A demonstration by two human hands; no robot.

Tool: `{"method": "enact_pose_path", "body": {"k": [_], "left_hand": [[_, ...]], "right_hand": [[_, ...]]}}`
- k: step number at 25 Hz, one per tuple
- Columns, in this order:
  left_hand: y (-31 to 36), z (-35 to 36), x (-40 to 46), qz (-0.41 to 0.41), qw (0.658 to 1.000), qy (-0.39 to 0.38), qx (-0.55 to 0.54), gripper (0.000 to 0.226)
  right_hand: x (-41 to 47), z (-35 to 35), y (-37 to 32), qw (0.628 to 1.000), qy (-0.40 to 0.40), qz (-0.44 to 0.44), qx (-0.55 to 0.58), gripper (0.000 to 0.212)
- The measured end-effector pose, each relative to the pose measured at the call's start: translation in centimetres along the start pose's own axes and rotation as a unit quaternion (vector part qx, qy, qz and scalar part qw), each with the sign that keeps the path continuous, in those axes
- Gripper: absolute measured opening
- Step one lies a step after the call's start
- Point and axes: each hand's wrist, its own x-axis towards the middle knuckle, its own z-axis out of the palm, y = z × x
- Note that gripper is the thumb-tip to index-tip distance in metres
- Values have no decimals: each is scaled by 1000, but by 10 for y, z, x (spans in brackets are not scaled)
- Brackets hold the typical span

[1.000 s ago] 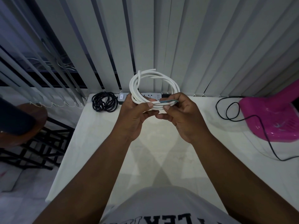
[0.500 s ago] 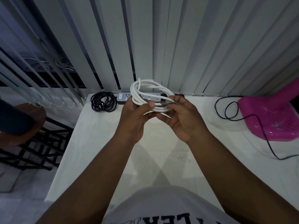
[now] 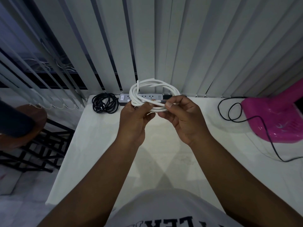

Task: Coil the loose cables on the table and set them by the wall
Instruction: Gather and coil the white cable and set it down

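A white cable [image 3: 148, 86] wound into several loops is held up above the back of the white table [image 3: 101, 145]. My left hand [image 3: 133, 119] grips the lower left of the coil. My right hand [image 3: 183, 117] pinches the cable's free end, with its grey tip, against the lower loops. A black cable [image 3: 105, 103] lies coiled at the table's back left by the blinds. A loose thin black cable [image 3: 232, 112] curls on the right of the table and runs off toward the right edge.
A grey power strip [image 3: 124, 98] lies along the back edge under the vertical blinds [image 3: 180, 46]. A pink plastic object [image 3: 275, 115] stands at the right. A round wooden stool [image 3: 24, 122] on a black frame is left of the table.
The coil first dipped and tilted flatter, then rose upright again. My right hand's fingers have shifted along the free end, now pinching it near the grey tip.
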Motion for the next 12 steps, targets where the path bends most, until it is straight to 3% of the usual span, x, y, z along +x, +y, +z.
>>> {"method": "enact_pose_path", "body": {"k": [8,12], "left_hand": [[-4,0,-3,-34,991,-53,-122,21],[-4,-3,-2,-42,983,-93,-152,30]], "right_hand": [[4,2,-3,999,4,-45,-25,37],[4,1,-4,1000,-6,-19,-1,29]]}}
